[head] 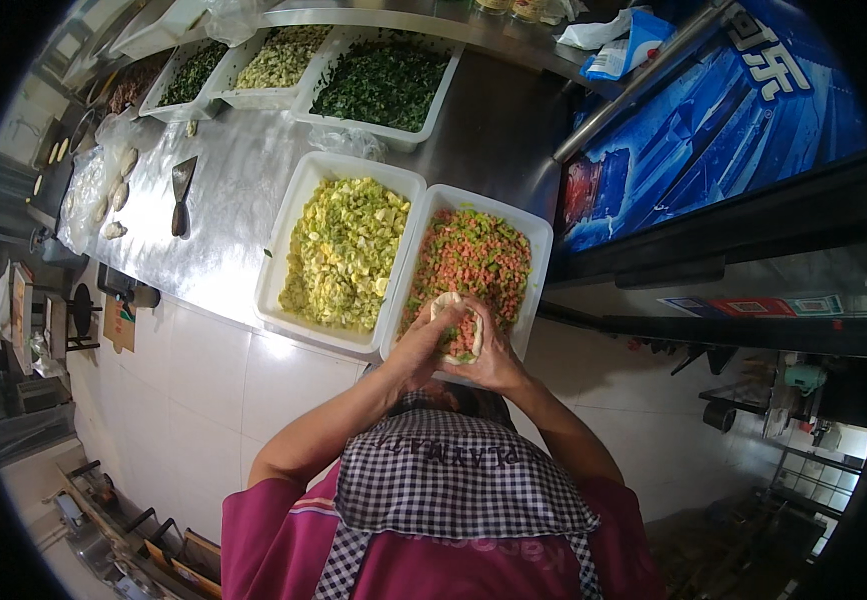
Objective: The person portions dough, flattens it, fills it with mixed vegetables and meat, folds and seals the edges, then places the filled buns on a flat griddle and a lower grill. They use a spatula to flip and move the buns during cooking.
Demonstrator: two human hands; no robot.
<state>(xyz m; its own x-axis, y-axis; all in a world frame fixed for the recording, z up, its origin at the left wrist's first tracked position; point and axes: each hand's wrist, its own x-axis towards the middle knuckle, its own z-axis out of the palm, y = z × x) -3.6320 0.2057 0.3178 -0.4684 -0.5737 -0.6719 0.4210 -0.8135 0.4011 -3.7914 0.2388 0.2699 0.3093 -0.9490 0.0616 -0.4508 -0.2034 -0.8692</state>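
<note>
Between my two hands, over the near end of a white plastic tub, I hold a round of dough cupped around a filling of pink diced meat and green bits. My left hand grips its left side, the thumb reaching over the filling. Around the right rim curls my right hand. The tub below holds more of the pink and green filling. Directly left stands a second white tub with a yellow and pale green chopped mixture.
A scraper with a dark handle lies on the steel table, with dough pieces and plastic film farther left. Tubs of chopped greens and a pale mixture line the back. A blue drinks fridge borders the right.
</note>
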